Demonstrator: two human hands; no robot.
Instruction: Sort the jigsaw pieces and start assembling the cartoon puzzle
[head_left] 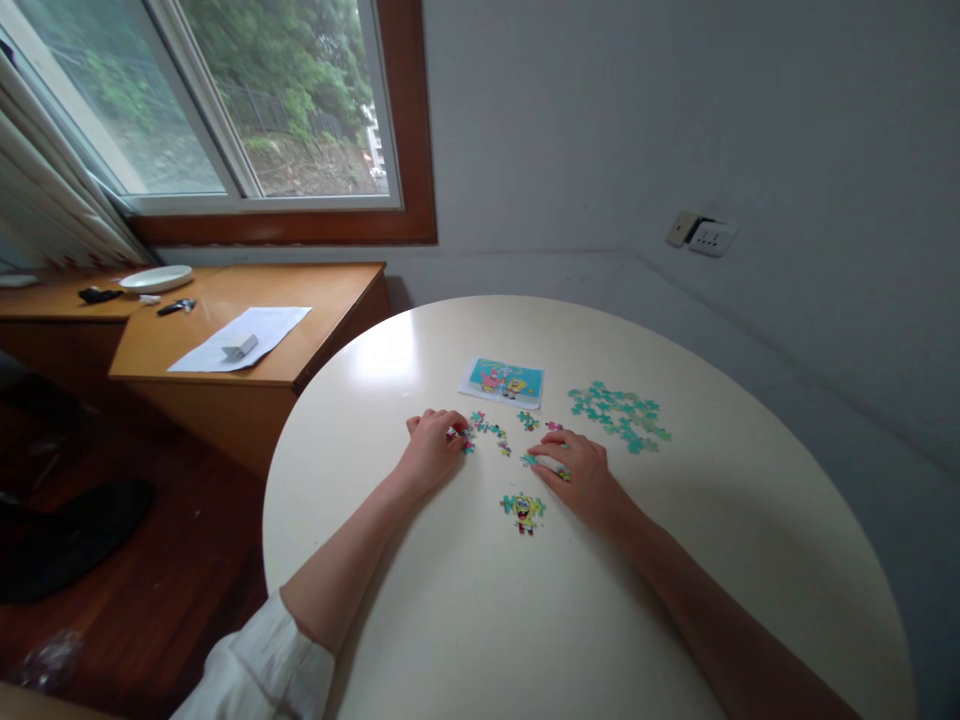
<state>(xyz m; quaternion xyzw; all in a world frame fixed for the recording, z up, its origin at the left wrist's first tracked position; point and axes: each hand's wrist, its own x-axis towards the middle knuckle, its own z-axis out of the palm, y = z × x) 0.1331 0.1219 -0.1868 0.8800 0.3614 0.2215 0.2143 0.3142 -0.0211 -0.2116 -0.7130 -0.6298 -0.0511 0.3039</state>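
Note:
My left hand rests on the table with curled fingers, closed at the edge of a loose cluster of jigsaw pieces; a small puzzle piece shows at its fingertips, partly hidden. Between the thumb and index fingertips of my right hand is a teal puzzle piece. More loose pieces lie partly under that hand, including a pink one. Nearer to me sits a joined group of pieces showing a yellow cartoon figure. Behind the hands lies a printed reference picture of cartoon characters.
Teal puzzle pieces are spread at the right of the round white table. To the left stands a wooden desk with a paper sheet, a small white box and a white plate. Walls rise behind and at right.

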